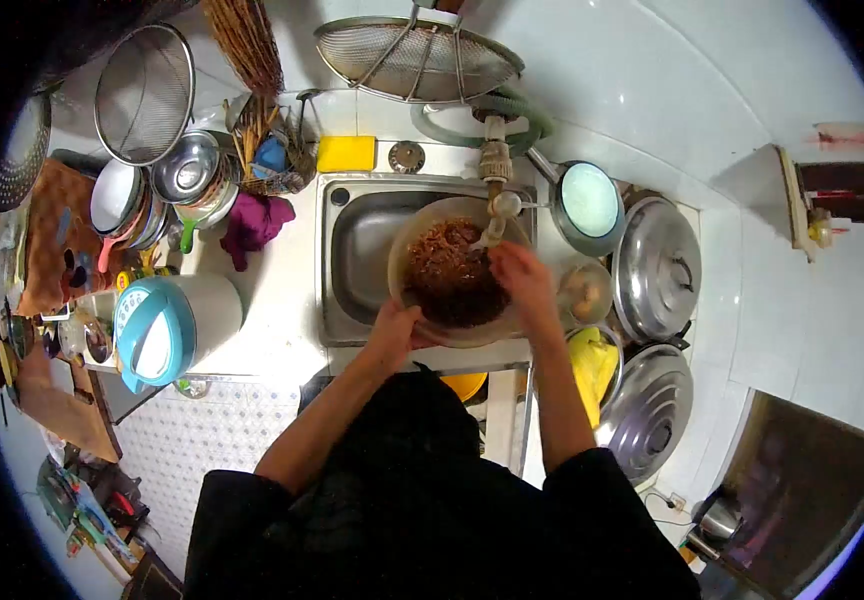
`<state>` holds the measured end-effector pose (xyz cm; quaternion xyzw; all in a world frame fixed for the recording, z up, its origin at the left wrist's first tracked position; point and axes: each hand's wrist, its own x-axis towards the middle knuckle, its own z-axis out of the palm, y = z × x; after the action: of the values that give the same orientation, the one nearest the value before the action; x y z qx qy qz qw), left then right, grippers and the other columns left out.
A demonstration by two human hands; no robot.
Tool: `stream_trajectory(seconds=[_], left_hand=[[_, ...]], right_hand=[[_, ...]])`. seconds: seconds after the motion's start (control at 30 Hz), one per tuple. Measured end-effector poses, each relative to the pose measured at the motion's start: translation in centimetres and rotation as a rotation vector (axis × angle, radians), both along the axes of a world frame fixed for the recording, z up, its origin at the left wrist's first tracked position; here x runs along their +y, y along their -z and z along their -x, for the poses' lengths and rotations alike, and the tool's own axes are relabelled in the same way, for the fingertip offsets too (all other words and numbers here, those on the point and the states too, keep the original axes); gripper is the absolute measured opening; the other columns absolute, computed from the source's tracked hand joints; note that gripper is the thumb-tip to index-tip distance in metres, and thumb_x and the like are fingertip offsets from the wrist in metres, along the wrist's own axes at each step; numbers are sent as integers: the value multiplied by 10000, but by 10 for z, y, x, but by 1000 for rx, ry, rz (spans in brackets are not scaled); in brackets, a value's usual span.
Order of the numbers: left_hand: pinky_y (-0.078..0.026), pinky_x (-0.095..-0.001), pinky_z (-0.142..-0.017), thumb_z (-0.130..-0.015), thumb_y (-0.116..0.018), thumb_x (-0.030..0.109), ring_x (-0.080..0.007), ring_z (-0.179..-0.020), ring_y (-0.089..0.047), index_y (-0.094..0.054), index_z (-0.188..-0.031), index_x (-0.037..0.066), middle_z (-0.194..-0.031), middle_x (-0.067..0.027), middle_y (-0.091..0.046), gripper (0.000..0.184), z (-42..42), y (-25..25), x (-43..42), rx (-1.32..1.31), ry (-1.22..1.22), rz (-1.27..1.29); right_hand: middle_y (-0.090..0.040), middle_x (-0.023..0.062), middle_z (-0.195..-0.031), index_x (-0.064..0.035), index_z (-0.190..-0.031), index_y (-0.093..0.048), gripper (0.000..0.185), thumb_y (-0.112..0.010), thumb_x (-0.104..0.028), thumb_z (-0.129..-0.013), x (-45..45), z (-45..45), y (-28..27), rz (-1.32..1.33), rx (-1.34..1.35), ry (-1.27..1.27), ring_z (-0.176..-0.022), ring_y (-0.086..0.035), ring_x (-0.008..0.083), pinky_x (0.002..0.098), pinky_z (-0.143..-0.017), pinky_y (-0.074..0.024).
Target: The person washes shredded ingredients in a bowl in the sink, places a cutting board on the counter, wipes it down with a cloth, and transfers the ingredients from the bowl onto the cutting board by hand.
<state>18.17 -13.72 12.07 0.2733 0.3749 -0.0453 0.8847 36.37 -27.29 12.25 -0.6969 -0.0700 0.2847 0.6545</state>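
Note:
A large pale bowl (402, 240) sits over the right part of the steel sink (337, 290). Inside it is a mass of small reddish-brown pieces (452, 265), darker toward the near side; their kind cannot be made out. My left hand (392, 332) is closed on the bowl's near-left rim. Over the bowl's right side, just below the tap (499, 205), my right hand (520, 285) has its fingers curled together. Whatever lies between those fingertips, if anything, is too small to tell.
Right of the sink are a saucepan (589, 200), a glass bowl (584, 292), a yellow cloth (592, 370) and large metal lids (657, 270). A yellow sponge (346, 154) lies behind. On the left are a purple cloth (255, 225), stacked pans (117, 198) and a blue-lidded container (157, 330). A strainer (419, 60) hangs above.

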Motion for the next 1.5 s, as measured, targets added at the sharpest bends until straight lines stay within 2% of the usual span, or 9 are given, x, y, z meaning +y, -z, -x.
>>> stream_trajectory(seconds=[0.33,0.6,0.73,0.97,1.03,1.17,1.27,1.33,1.5], left_hand=[[-601,-494,-753,-913,-439,43,-413,-831,-684,-324,-1346,-6,-1059,-229,-614,450,-6,34,3,46,31,102],[-614,-472,-629,-880,-465,43,-391,-791,-683,-394,-1308,-36,-1042,-219,-613,441,-16,38,11,25,-20,-5],[-606,-432,-534,-872,-489,42,-339,-699,-679,-448,-1280,-23,-1017,-195,-613,416,-36,37,-15,262,-139,-118],[-579,-387,-481,-849,-488,43,-321,-647,-679,-477,-1257,-12,-899,-197,-637,411,-27,71,-14,232,-202,-255],[-572,-382,-479,-838,-484,36,-316,-621,-680,-524,-1179,-54,-856,-199,-649,356,-18,106,-18,48,109,-899],[-575,-398,-499,-844,-483,36,-319,-595,-679,-525,-1147,-66,-877,-203,-658,322,-22,103,-18,-14,44,-834],[-526,-487,-786,-775,-736,178,-380,-886,-646,-680,-953,56,-1009,-207,-657,223,-18,89,-5,-3,143,-835],[-526,-509,-814,-827,-685,162,-369,-1002,-622,-627,-1082,44,-1081,-192,-639,287,-31,56,2,299,-95,-107],[-606,-422,-601,-850,-452,-10,-326,-789,-684,-448,-1243,-47,-1049,-218,-616,395,-20,70,4,-92,-89,-420]], right_hand=[[-669,120,-1073,19,-1135,-615,236,-596,-127,-950,54,-24,30,-124,224,-162,-1035,-642,203,299,-842,-533],[-624,258,-1145,-97,-1372,-464,595,-697,-225,-840,22,-13,8,585,-1219,-640,-1046,-605,433,453,-917,-482],[-585,260,-1213,-111,-1424,-392,772,-761,-188,-749,33,3,33,975,-1014,-753,-1094,-588,410,445,-928,-473],[-488,250,-1345,-109,-1396,-427,769,-781,-156,-716,41,5,38,440,-519,-616,-1201,-507,424,463,-986,-433],[-449,235,-1382,-151,-1383,-447,735,-776,-148,-726,46,10,23,617,-818,-545,-1241,-461,448,493,-1003,-418],[-359,170,-1463,-276,-1340,-509,669,-770,-227,-726,63,10,53,759,-785,-791,-1266,-436,440,496,-1015,-411],[-283,133,-1519,-272,-1349,-504,666,-752,-225,-733,38,-11,80,707,-800,-1002,-1272,-411,470,542,-1010,-405],[-267,152,-1523,-264,-1369,-486,676,-733,-189,-744,36,-10,34,825,-891,-962,-1271,-402,489,559,-997,-411],[-246,271,-1498,-261,-1415,-444,703,-670,-87,-773,38,20,48,930,-913,-905,-1245,-404,536,567,-984,-427]])
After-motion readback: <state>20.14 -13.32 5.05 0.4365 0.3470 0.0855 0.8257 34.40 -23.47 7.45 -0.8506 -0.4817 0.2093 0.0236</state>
